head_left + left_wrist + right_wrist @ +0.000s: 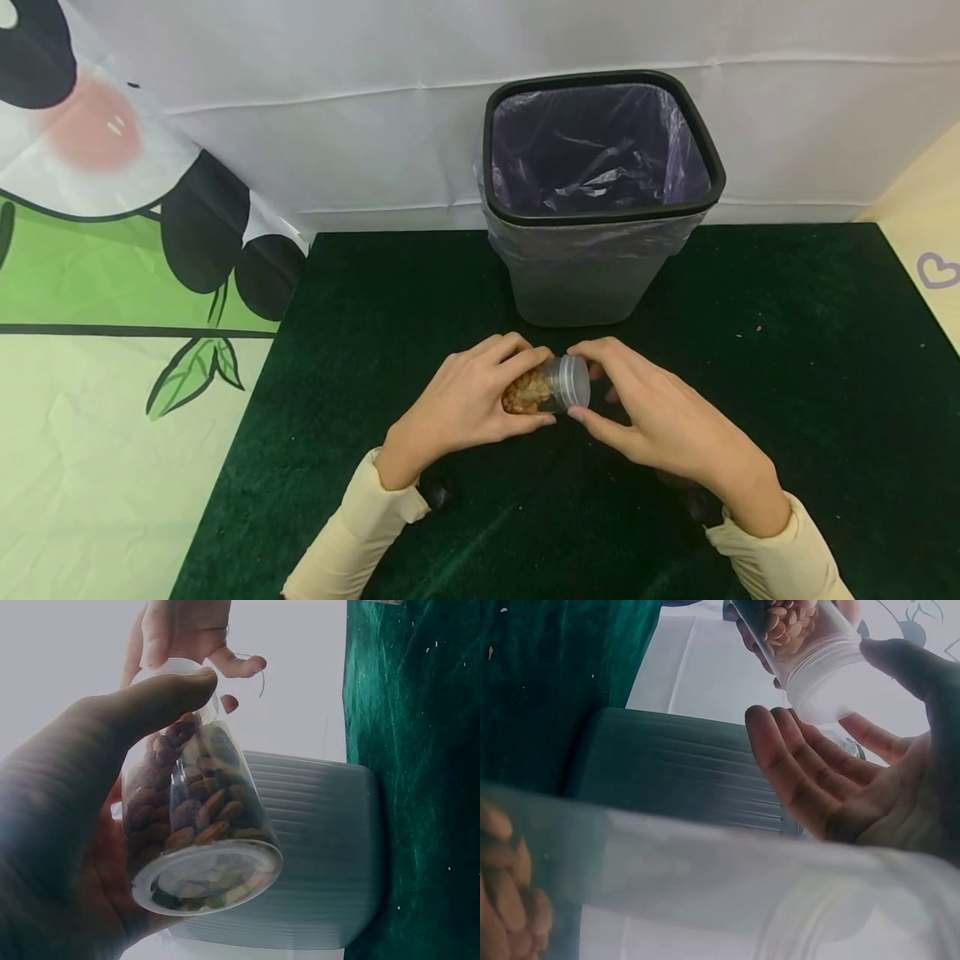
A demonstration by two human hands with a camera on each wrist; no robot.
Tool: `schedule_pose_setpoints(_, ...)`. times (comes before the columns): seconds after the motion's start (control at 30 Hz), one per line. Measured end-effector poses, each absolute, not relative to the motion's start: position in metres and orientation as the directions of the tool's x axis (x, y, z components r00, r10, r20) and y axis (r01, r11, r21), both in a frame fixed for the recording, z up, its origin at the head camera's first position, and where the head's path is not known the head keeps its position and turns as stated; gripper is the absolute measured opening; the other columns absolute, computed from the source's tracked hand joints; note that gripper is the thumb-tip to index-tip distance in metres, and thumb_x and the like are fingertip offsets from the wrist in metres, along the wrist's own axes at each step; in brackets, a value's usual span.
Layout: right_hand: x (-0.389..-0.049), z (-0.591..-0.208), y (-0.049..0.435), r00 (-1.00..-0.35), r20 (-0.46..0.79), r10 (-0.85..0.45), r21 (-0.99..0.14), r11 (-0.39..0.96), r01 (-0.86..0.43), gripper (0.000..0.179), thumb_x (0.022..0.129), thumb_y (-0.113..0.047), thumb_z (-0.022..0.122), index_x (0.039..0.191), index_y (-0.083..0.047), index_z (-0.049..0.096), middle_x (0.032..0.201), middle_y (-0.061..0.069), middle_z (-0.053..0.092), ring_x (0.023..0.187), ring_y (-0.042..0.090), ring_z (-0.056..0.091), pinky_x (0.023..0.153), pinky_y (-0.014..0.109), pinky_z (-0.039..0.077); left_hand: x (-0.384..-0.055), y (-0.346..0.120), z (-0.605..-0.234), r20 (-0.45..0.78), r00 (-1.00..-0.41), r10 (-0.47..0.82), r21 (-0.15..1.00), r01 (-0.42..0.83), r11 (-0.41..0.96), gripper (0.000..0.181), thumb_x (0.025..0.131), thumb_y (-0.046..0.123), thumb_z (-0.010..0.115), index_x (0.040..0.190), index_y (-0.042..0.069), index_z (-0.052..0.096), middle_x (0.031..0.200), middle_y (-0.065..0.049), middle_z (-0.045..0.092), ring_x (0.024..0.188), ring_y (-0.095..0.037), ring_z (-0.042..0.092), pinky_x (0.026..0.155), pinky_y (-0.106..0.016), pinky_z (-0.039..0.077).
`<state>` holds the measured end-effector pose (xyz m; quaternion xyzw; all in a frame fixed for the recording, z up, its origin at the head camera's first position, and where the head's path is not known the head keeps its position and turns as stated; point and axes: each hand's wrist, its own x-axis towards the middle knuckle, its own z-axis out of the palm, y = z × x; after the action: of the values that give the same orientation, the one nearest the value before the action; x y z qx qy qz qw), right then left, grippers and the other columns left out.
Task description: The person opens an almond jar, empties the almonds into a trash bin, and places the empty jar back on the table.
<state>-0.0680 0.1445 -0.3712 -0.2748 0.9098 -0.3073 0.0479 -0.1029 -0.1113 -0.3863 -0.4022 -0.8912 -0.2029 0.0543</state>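
Note:
A clear plastic jar (534, 392) of brown nuts lies tilted on its side in the air, its lid (576, 382) toward the right. My left hand (480, 396) grips the jar's body, with the thumb along its near side; the left wrist view shows the nuts (206, 799) through the wall and base. At the lid end, my right hand (660, 408) pinches the lid's rim between thumb and forefinger. Its other fingers (780, 754) are spread away from the lid in the right wrist view.
Just beyond the hands stands a grey trash bin (588, 287) with a black rim and a purplish liner. Another clear container (667, 877) with nuts fills the right wrist view's foreground. Small crumbs dot the dark green tablecloth (787, 375). A white cloth wall (360, 150) rises behind.

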Motion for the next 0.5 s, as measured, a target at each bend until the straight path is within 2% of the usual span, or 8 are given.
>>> schedule_pose_setpoints(0.17, -0.0689, -0.3704, 0.1442, -0.811, 0.129, -0.570, -0.593, 0.611, -0.524, 0.065, 0.087, -0.028, 0.075, 0.139, -0.029, 0.036, 0.135, -0.012, 0.043, 0.105, -0.001, 0.054, 0.085, 0.022, 0.055, -0.1038, -0.1118, -0.3865, 0.260, -0.671, 0.694, 0.319, 0.738, 0.594, 0.062, 0.082, 0.061, 0.069, 0.131, 0.026, 0.056, 0.113, 0.007, 0.057, 0.090, -0.006, 0.055, 0.069, -0.021, 0.054)
schedule_pose_setpoints(0.5, -0.0692, -0.3723, 0.1450, -0.766, 0.194, -0.613, -0.556, 0.574, -0.600, 0.071, 0.083, -0.016, 0.078, 0.140, -0.022, 0.036, 0.142, -0.004, 0.037, 0.116, 0.004, 0.050, 0.092, 0.026, 0.054, -0.1056, -0.1122, -0.3873, 0.255, -0.665, 0.702, 0.324, 0.743, 0.586, 0.062, 0.082, 0.061, 0.069, 0.131, 0.025, 0.057, 0.113, 0.006, 0.056, 0.089, -0.006, 0.054, 0.068, -0.020, 0.052)
